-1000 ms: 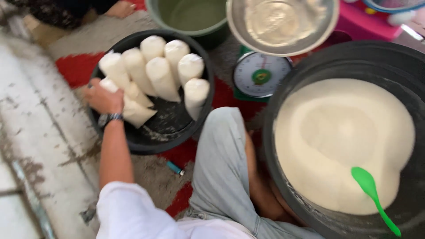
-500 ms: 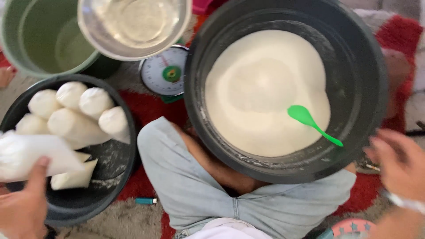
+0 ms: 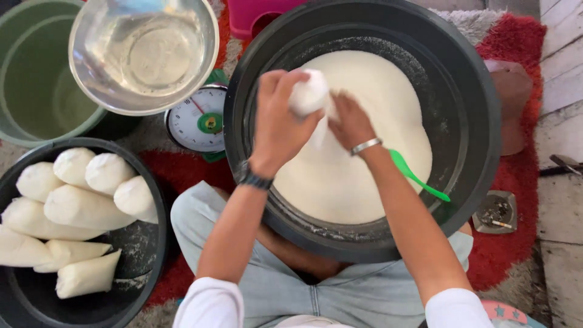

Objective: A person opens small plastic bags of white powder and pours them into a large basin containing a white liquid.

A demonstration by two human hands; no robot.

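- Holding a small white bag (image 3: pixel 308 94) over the big black tub (image 3: pixel 480 91), the left hand (image 3: pixel 280 124) is closed round its full upper part.
- The right hand (image 3: pixel 349 121) is pinched shut on the bag's lower end, just beside the left.
- To do this well, I judge, both hands should keep the bag above the tub, so that any spill falls back in.
- The tub holds a wide mound of white powder (image 3: pixel 364 176), with a green scoop (image 3: pixel 416 176) lying in it.
- At left, a black basin (image 3: pixel 143 243) holds a pile of filled white bags (image 3: pixel 79 206).
- A steel bowl (image 3: pixel 143 54), seemingly with clear liquid, sits on a dial scale (image 3: pixel 200 124).
- A green bucket (image 3: pixel 36 91) stands beyond.
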